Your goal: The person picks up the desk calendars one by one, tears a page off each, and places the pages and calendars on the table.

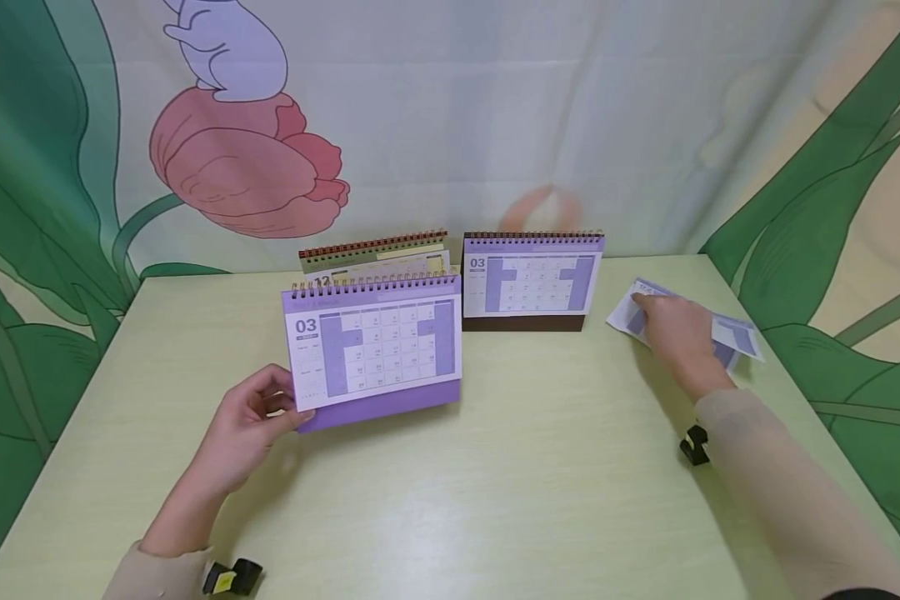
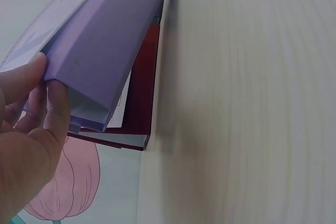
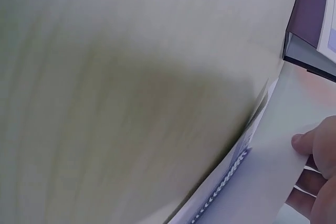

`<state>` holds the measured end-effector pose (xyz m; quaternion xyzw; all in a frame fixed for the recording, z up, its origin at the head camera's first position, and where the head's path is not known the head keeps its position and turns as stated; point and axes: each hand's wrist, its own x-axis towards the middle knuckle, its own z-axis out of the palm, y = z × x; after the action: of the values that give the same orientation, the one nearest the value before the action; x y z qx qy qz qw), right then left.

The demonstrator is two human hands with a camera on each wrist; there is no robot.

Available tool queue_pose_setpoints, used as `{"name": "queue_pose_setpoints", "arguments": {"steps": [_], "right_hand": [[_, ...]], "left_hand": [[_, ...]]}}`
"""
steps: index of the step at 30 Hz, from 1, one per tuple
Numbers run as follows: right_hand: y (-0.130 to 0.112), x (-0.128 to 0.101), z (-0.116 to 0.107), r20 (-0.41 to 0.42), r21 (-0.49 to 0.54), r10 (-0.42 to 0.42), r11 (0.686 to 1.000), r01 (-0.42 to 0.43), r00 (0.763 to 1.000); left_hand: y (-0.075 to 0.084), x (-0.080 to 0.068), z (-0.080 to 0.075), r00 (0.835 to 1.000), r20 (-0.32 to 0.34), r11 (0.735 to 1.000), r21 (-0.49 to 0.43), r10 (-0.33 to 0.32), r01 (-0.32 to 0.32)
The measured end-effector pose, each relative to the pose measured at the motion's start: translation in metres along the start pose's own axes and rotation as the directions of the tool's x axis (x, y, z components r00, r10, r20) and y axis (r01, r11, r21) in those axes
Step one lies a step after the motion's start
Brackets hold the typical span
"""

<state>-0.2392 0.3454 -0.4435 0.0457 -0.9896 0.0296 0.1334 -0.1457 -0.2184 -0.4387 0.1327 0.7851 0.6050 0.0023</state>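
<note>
My left hand (image 1: 236, 429) pinches the lower left corner of a purple desk calendar (image 1: 390, 350), which is tilted and shows month 03. In the left wrist view the calendar's purple base (image 2: 100, 45) is between thumb and fingers, in front of a dark red calendar base (image 2: 143, 85). At the right side of the table my right hand (image 1: 675, 333) holds loose calendar sheets (image 1: 735, 336). The right wrist view shows the thumb on the face of a pale sheet (image 3: 273, 166) with punched holes along one edge, fingers behind it.
Behind the purple calendar stands another calendar (image 1: 375, 247) with a reddish spiral, mostly hidden. To its right a dark-based calendar (image 1: 536, 275) stands upright, also on month 03. A printed curtain (image 1: 450, 125) hangs along the table's (image 1: 510, 483) back edge.
</note>
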Motion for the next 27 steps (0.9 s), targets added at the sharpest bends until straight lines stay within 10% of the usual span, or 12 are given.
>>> {"name": "queue_pose_setpoints", "arguments": {"steps": [27], "right_hand": [[-0.0032, 0.0040, 0.0054, 0.191, 0.065, -0.007, 0.998, -0.005, 0.982]], "left_hand": [[-0.0016, 0.0012, 0.0053, 0.999, 0.031, 0.999, -0.044, 0.010, -0.009]]}}
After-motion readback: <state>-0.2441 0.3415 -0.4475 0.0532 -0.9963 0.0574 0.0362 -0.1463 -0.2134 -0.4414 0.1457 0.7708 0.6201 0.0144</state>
